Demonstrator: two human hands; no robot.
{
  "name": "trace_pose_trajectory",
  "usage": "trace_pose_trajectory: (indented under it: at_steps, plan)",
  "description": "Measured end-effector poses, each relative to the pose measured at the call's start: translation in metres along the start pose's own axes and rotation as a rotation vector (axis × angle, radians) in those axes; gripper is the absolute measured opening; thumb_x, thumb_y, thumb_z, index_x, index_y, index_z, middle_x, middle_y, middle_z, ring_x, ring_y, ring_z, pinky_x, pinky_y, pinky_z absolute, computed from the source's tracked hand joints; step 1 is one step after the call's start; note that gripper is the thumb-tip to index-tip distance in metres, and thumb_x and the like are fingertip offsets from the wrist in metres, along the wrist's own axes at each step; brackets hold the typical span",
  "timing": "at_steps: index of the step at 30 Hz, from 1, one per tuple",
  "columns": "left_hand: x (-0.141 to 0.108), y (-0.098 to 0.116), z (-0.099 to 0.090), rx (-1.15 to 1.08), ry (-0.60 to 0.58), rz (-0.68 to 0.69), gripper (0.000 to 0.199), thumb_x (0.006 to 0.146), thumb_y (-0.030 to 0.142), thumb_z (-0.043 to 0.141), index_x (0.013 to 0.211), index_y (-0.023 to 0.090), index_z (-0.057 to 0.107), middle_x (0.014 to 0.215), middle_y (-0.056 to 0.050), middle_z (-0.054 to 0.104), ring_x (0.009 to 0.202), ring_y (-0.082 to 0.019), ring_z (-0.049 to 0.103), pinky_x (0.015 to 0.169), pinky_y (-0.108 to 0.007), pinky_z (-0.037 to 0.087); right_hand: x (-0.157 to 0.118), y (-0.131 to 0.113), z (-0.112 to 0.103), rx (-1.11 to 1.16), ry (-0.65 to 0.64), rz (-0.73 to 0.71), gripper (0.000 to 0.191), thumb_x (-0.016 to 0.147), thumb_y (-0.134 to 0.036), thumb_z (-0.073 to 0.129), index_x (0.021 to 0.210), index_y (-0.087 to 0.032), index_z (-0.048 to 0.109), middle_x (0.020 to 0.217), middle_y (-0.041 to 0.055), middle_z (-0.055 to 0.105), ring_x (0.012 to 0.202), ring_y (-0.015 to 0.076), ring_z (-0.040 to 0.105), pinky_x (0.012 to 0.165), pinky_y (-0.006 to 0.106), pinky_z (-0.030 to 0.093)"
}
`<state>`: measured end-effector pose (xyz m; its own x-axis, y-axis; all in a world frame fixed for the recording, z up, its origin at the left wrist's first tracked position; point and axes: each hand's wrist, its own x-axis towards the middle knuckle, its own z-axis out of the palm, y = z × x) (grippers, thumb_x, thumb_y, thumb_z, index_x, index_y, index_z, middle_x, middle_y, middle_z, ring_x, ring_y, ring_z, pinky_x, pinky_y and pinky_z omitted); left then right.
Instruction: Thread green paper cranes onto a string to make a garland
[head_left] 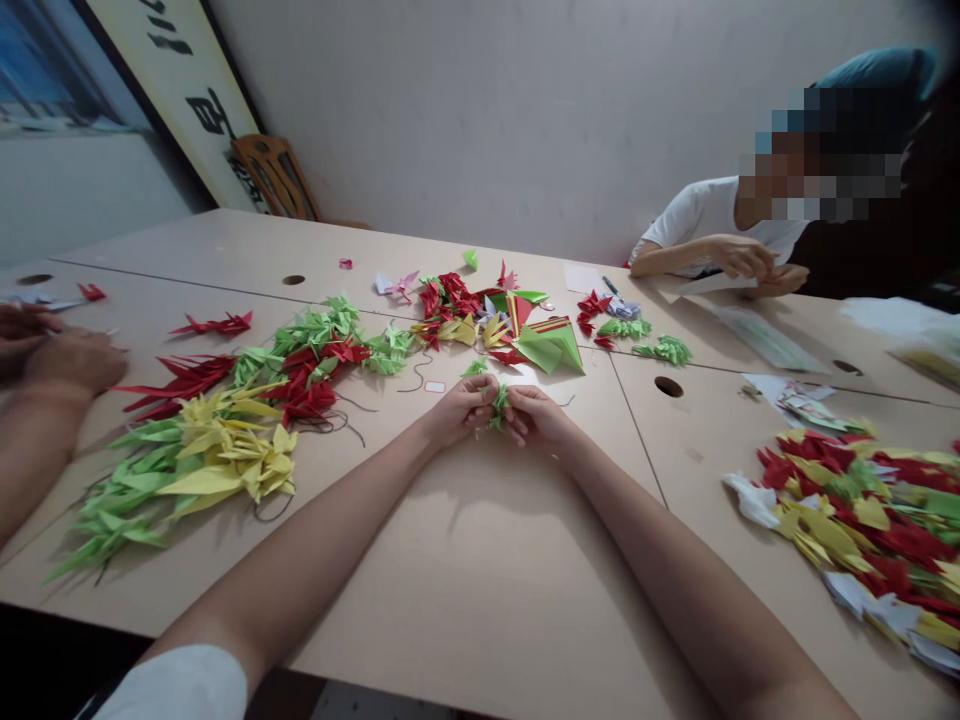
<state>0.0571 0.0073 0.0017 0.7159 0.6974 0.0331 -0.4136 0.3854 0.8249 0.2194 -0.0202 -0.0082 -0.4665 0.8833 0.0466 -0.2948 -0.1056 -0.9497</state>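
Note:
Between my two hands, near the middle of the table, is a small bunch of green folded paper [499,408]. My left hand [463,408] pinches it from the left, and my right hand [536,415] grips its right side with curled fingers. Just beyond my hands lie a green and red stack of paper [551,345] and a pile of red folded pieces [454,298]. Left of my hands stretches a long heap of green, red and yellow folded pieces [232,450] with dark strings.
Another mixed pile of folded paper [870,510] covers the right side of the table [450,560]. Across the table a person [742,255] handles white paper. Another person's hands [67,350] rest at the left edge. A wooden chair [277,178] stands behind.

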Motion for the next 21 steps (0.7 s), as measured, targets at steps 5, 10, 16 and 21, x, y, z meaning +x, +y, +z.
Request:
trace_pose_trajectory:
  at_steps: [5,10,16,21]
  plan:
    - [-0.001,0.003,-0.004,-0.021,-0.090,-0.119,0.037,0.069,0.034,0.080,0.071,0.015,0.049,0.044,0.009,0.034,0.034,-0.001,0.025,0.035,-0.012,0.015,-0.003,-0.003,-0.007,0.043,-0.101,0.081,0.040,0.080,-0.050,0.067,0.064,-0.017,0.050,0.042,-0.0079,0.042,0.031,0.0063,0.034,0.029,0.019,0.034]
    - [0.003,-0.005,0.002,-0.007,0.066,0.099,0.041,0.067,0.041,0.081,0.074,0.015,0.050,0.048,0.008,0.044,0.034,0.000,0.026,0.034,-0.012,0.015,0.002,0.000,0.006,0.027,0.038,-0.042,0.044,0.079,-0.059,0.066,0.070,-0.018,0.050,0.038,-0.0109,0.037,0.028,0.0058,0.033,0.030,0.017,0.036]
    - [0.004,-0.007,0.006,0.042,0.153,0.178,0.042,0.066,0.043,0.081,0.072,0.014,0.051,0.048,0.007,0.046,0.035,0.000,0.029,0.034,-0.012,0.018,0.004,-0.001,0.009,0.016,0.068,-0.051,0.047,0.075,-0.062,0.067,0.069,-0.019,0.050,0.036,-0.0116,0.037,0.027,0.0064,0.035,0.029,0.017,0.036]
    - [0.001,-0.001,0.004,0.045,-0.013,0.065,0.039,0.069,0.041,0.079,0.072,0.014,0.052,0.047,0.006,0.046,0.034,0.000,0.027,0.034,-0.012,0.016,-0.004,-0.011,0.002,0.035,-0.068,0.042,0.043,0.078,-0.055,0.068,0.065,-0.018,0.052,0.035,-0.0100,0.038,0.027,0.0068,0.034,0.030,0.019,0.039]
